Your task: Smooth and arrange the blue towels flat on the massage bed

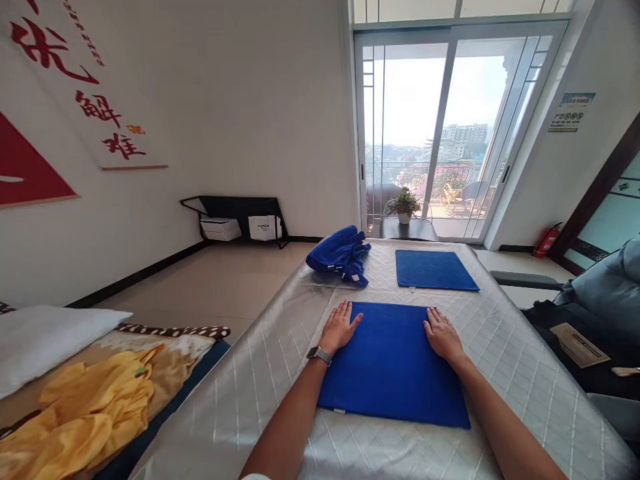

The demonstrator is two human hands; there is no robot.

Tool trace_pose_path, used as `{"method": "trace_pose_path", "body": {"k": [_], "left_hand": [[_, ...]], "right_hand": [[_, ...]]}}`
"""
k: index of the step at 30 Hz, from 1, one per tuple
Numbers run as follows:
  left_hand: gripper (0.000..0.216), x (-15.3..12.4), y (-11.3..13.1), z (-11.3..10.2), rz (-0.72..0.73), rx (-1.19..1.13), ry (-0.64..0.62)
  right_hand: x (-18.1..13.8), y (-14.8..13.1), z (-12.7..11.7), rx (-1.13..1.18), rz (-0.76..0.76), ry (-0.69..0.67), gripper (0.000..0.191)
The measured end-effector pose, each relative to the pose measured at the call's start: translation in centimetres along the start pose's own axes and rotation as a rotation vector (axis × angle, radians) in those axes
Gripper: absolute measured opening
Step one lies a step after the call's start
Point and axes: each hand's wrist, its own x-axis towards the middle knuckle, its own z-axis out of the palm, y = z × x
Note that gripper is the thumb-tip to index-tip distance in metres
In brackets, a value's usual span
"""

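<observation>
A folded blue towel lies flat on the silver quilted bed in front of me. My left hand, with a watch on its wrist, rests open and flat on the towel's far left corner. My right hand lies open and flat on the far right corner. Beyond, a second folded blue towel lies flat. To its left sits a heap of crumpled blue towels.
Left of the bed is another bed with a yellow cloth and a white pillow. A dark sofa stands at the right. A glass balcony door and a small table with a potted plant are beyond.
</observation>
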Motion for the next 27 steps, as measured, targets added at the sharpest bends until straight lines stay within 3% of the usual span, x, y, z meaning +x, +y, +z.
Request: {"method": "trace_pose_path", "body": {"k": [19, 24, 27], "left_hand": [[0.081, 0.1, -0.8, 0.2, -0.02, 0.02, -0.007], [0.077, -0.5, -1.6, -1.9, -0.072, 0.004, 0.052], [0.068, -1.0, 0.6, -3.6, -0.038, -0.047, 0.167]], "right_hand": [[-0.1, -0.1, 0.2, -0.022, 0.03, 0.01, 0.065], [-0.1, -0.2, 0.1, -0.018, 0.047, 0.017, 0.067], [-0.1, -0.3, 0.0, -0.009, 0.051, 0.015, 0.068]]}}
